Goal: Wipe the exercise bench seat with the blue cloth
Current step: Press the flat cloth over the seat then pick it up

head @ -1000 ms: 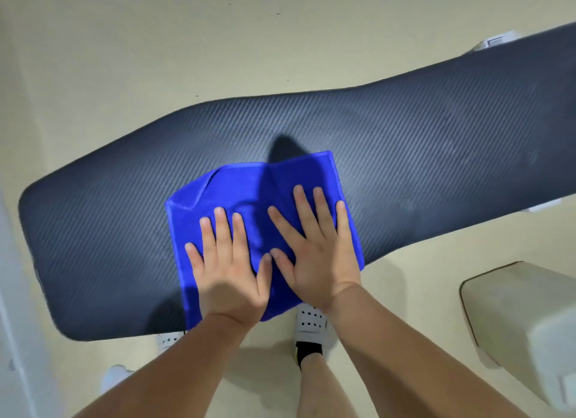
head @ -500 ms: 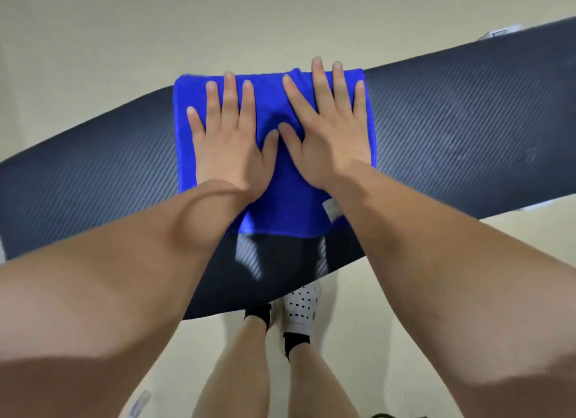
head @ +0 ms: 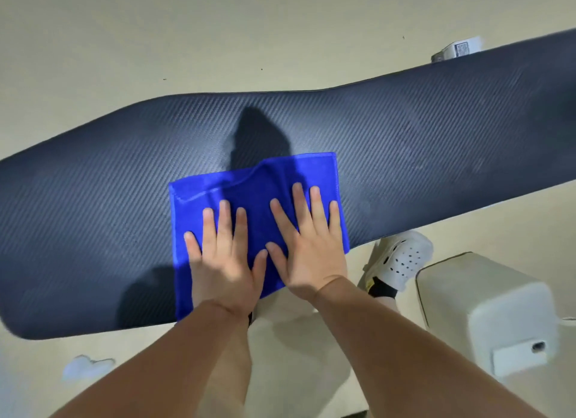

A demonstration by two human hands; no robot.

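The long dark textured exercise bench seat (head: 436, 130) runs across the view from lower left to upper right. A folded blue cloth (head: 265, 180) lies flat on its near half and reaches over the near edge. My left hand (head: 223, 261) and my right hand (head: 308, 249) lie side by side on the cloth. Both palms press down flat with the fingers spread and pointing away from me. Neither hand curls around the cloth. The cloth's far edge is slightly rumpled.
A pale boxy object (head: 486, 311) stands on the beige floor at the right, close to the bench's near edge. My foot in a white perforated shoe (head: 402, 258) is beside it. A white labelled part (head: 458, 49) shows behind the bench at the far right.
Both hands have drawn the cloth back from the bench's far edge to its near edge. One second ago it was also near me, so it went out and came back.
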